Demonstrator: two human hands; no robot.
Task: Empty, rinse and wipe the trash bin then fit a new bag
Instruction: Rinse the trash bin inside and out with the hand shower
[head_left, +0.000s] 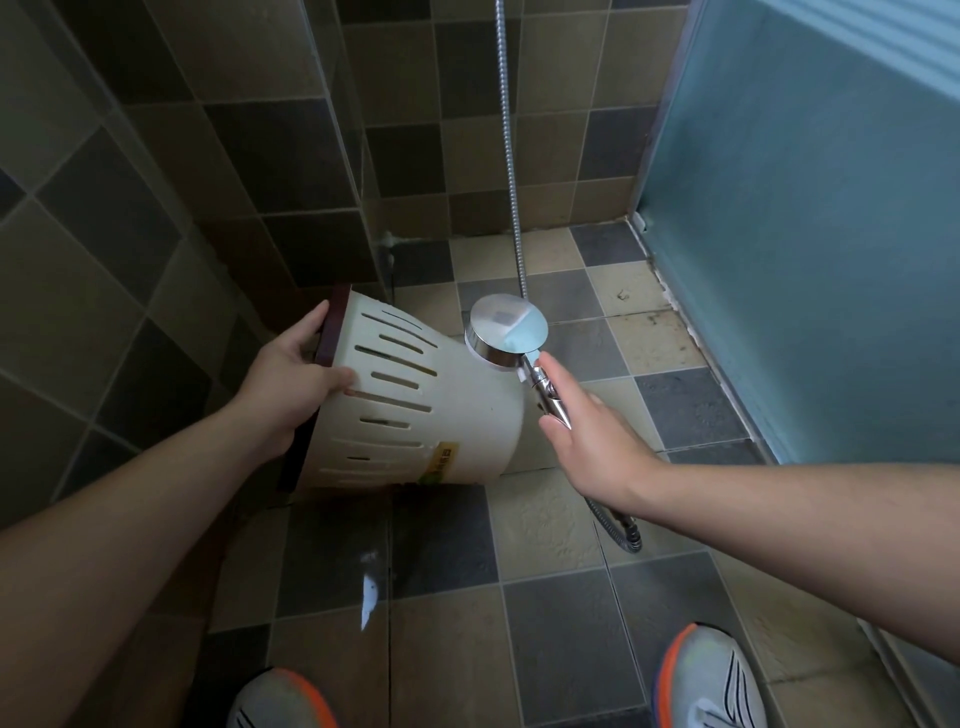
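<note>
The white slotted trash bin (447, 415) with a dark brown rim is tipped on its side above the tiled floor, its opening turned left toward the wall. My left hand (291, 384) grips the rim, thumb on the slotted side. A chrome shower head (506, 327) sits against the bin's bottom end, its round face turned up. My right hand (582, 426) holds its handle, index finger stretched along the neck. The bin's inside is hidden. No water is visible from the head.
The metal shower hose (511, 171) runs up the tiled back wall and loops near my right wrist. A tiled wall stands close on the left, a blue frosted panel (810, 234) on the right. Wet tiles and my two shoes (706, 680) lie below.
</note>
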